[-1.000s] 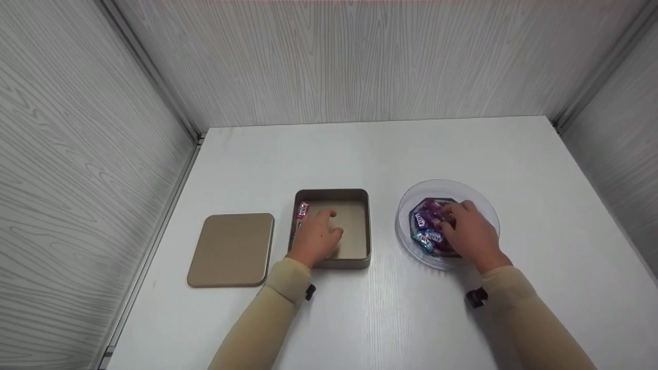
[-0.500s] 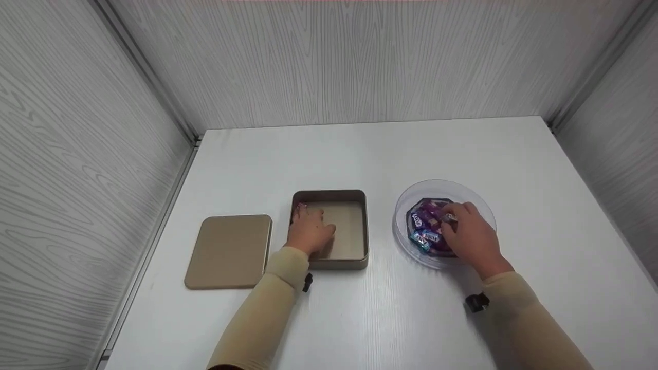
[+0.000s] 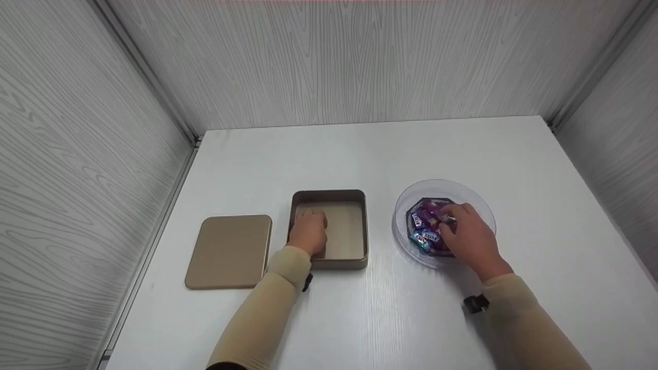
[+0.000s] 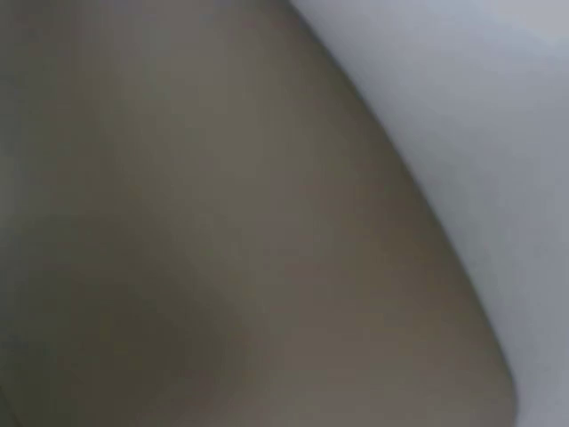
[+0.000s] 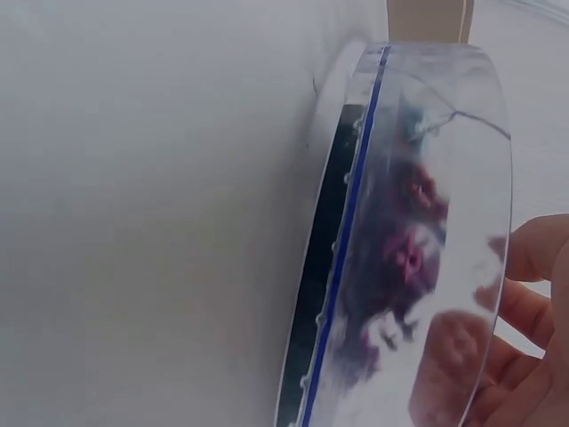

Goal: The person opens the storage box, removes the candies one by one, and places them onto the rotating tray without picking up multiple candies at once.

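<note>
My left hand [image 3: 308, 232] is inside a square gold-brown tin [image 3: 339, 264], against its left side, with the fingers bent downward. The fingertips and anything under them are hidden. My right hand [image 3: 472, 237] reaches over a clear round dish [image 3: 486, 208] and pinches a small wrapped candy [image 3: 449, 219] between thumb and fingers. Beneath it in the dish lie several shiny purple candies [image 3: 422, 218] and a teal-blue candy [image 3: 422, 240]. Through the dish's clear wall [image 5: 476, 178], the right wrist view shows blurred candies and the right-hand fingers [image 5: 524, 311] behind. The left wrist view is mostly a blurred brown surface.
The tin's flat square lid [image 3: 230, 252] lies left of the tin on the white table [image 3: 360, 154]. Pale wood-grain panels [image 3: 329, 61] stand at the back and both sides. A gap of bare table separates the tin from the dish.
My left hand has moved slightly left in the tin and bent its fingers more. The pink candy at the tin's upper left is out of sight. My right hand has barely moved and now pinches a candy.
</note>
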